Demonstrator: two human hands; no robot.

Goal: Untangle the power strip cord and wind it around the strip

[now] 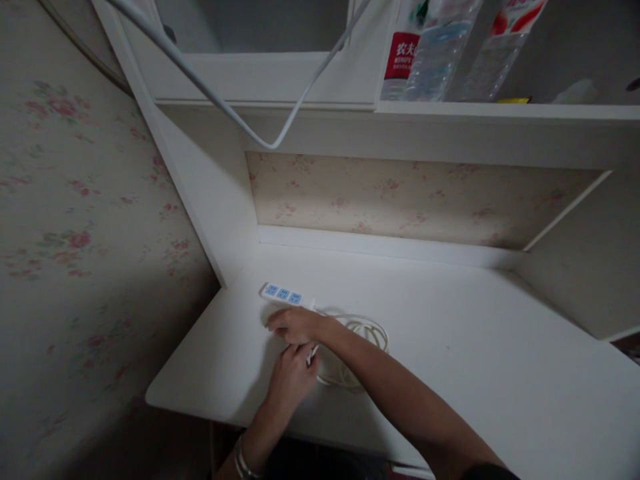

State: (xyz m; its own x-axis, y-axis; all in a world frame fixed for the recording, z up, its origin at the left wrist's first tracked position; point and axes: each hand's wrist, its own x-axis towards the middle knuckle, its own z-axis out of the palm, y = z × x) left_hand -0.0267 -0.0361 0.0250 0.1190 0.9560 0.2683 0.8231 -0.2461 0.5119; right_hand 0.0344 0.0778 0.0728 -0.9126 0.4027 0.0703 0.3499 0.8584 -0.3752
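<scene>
A white power strip (283, 295) with blue sockets lies on the white desk (450, 333) near its left back corner. Its white cord (367, 333) lies coiled just right of my hands. My right hand (295, 324) rests knuckles up right below the strip, fingers curled over something I cannot make out. My left hand (291, 375) is closed just beneath it, pinching the white cord or plug at its fingertips. Both hands touch or nearly touch each other.
A floral papered wall (75, 233) stands close on the left. Above the desk runs a white shelf (500, 110) holding plastic water bottles (435, 50). A white cable (225, 107) hangs in a loop from above. A side panel (590, 267) closes the desk's right.
</scene>
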